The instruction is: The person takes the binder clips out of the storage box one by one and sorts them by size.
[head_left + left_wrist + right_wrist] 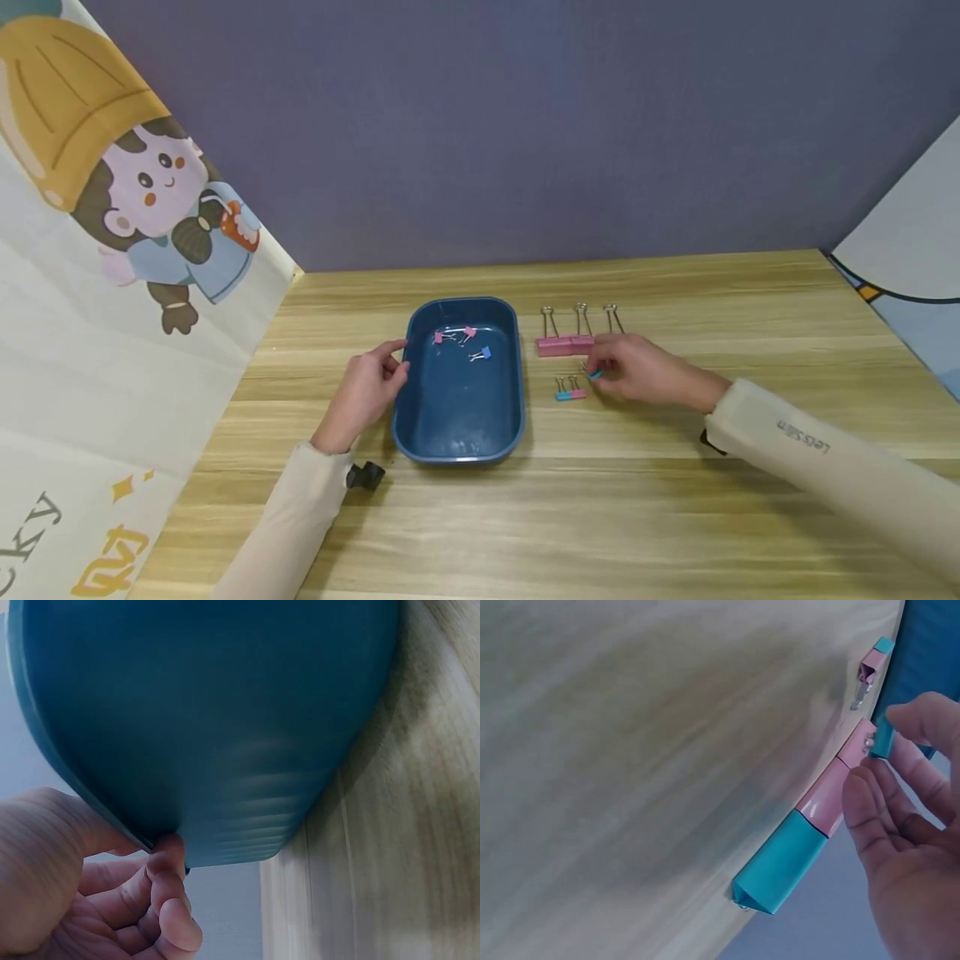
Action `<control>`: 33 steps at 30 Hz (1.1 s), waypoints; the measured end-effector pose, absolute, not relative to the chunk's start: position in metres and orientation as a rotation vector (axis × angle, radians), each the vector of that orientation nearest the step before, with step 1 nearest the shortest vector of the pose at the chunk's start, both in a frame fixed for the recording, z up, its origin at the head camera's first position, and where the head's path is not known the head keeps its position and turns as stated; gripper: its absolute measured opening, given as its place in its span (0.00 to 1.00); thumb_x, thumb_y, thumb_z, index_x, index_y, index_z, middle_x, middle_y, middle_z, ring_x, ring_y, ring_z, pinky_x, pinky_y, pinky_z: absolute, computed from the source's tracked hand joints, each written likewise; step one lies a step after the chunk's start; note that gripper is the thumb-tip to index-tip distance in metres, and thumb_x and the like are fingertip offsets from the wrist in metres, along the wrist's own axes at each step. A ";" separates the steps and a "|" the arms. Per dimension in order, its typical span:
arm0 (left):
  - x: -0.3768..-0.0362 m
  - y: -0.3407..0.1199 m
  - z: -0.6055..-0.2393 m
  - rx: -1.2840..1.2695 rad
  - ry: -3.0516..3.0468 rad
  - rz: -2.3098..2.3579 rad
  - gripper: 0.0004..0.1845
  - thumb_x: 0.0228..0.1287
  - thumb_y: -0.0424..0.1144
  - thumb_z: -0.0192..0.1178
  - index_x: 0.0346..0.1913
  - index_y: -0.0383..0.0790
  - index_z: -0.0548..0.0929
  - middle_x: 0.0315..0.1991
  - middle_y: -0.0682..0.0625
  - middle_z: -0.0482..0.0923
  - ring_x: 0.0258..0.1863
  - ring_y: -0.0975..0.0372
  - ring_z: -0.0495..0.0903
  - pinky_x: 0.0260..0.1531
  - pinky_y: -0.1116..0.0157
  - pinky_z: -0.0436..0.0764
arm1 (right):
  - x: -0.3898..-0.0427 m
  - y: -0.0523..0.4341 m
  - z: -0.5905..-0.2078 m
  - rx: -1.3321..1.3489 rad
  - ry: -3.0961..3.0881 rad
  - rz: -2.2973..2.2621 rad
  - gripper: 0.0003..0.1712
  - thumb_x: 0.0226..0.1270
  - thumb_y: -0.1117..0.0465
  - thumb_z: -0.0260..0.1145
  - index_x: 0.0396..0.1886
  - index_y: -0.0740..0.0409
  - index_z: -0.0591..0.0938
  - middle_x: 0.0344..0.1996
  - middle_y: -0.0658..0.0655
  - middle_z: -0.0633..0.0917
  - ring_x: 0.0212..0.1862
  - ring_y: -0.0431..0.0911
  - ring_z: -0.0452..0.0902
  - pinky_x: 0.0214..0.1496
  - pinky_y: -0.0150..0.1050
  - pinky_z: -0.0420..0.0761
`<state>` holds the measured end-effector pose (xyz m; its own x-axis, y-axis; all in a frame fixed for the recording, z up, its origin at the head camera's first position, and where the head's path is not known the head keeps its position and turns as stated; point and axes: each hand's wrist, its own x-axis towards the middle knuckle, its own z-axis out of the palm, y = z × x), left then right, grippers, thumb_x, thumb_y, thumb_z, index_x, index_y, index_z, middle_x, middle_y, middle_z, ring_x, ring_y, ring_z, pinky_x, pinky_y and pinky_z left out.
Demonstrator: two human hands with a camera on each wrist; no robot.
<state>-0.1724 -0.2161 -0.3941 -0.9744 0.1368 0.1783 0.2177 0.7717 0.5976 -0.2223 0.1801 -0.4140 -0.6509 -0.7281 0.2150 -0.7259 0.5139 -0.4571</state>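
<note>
Left hand: the left hand (367, 390) sits at the left rim of the blue tray (459, 433); the left wrist view shows its thumb and fingertips (169, 859) curled against the rim, gripping it.
Right hand: the right hand (637, 368) lies on the desk (600, 517) right of the tray, thumb and forefinger pinching a small teal clip (595, 375).
Teal clip: just above the desk surface, between the large row of clips behind it and the small pair to its left.
Tray: rounded rectangle, flat on the desk near its middle; three small clips (461, 340) lie at the far end of its floor, the near part bare.
Large clips: a row of large binder clips (566, 344) with wire handles pointing away, just right of the tray's far corner; the right hand covers the row's right end.
Small pair: a teal and pink pair (571, 393) lies close to the tray's right wall, just left of the right hand.
Open room: bare wood runs from the tray's near edge to the front of the desk, and to the right beyond the right sleeve (825, 458).
Bounds: a printed cloth (112, 250) closes off the left, a dark wall (525, 125) the far edge.
</note>
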 end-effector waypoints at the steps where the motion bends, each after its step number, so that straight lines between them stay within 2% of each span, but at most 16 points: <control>1: -0.172 -0.216 -0.394 -0.286 -2.840 -0.982 0.19 0.63 0.31 0.59 0.56 0.27 0.76 0.23 0.50 0.76 0.18 0.63 0.72 0.19 0.67 0.74 | -0.222 0.181 -0.416 -1.319 2.725 -0.819 0.07 0.52 0.69 0.70 0.29 0.54 0.83 0.30 0.47 0.78 0.31 0.40 0.74 0.33 0.34 0.76; 8: -0.173 -0.216 -0.394 -0.289 -2.839 -0.980 0.19 0.63 0.31 0.59 0.56 0.28 0.76 0.23 0.49 0.76 0.18 0.63 0.72 0.19 0.67 0.74 | -0.220 0.183 -0.420 -1.335 2.659 -0.813 0.08 0.50 0.69 0.70 0.27 0.53 0.82 0.26 0.47 0.77 0.28 0.39 0.70 0.28 0.32 0.74; 12: -0.173 -0.216 -0.393 -0.281 -2.836 -0.979 0.19 0.63 0.31 0.59 0.56 0.28 0.76 0.23 0.49 0.76 0.18 0.62 0.72 0.19 0.67 0.74 | -0.219 0.183 -0.420 -1.331 2.621 -0.796 0.06 0.53 0.67 0.69 0.27 0.53 0.81 0.25 0.47 0.77 0.27 0.38 0.70 0.26 0.31 0.73; 19: -0.174 -0.217 -0.393 -0.278 -2.825 -0.970 0.19 0.63 0.31 0.59 0.56 0.29 0.76 0.24 0.49 0.76 0.18 0.62 0.73 0.19 0.67 0.74 | -0.219 0.179 -0.421 -1.349 2.618 -0.800 0.08 0.54 0.68 0.72 0.29 0.52 0.82 0.25 0.43 0.76 0.26 0.35 0.69 0.26 0.31 0.74; 33: -0.173 -0.216 -0.395 -0.279 -2.838 -0.973 0.19 0.63 0.31 0.60 0.56 0.28 0.76 0.24 0.49 0.77 0.18 0.62 0.73 0.20 0.67 0.75 | -0.211 0.176 -0.420 -1.256 2.602 -0.789 0.07 0.55 0.67 0.71 0.32 0.52 0.82 0.27 0.44 0.78 0.27 0.36 0.71 0.27 0.32 0.75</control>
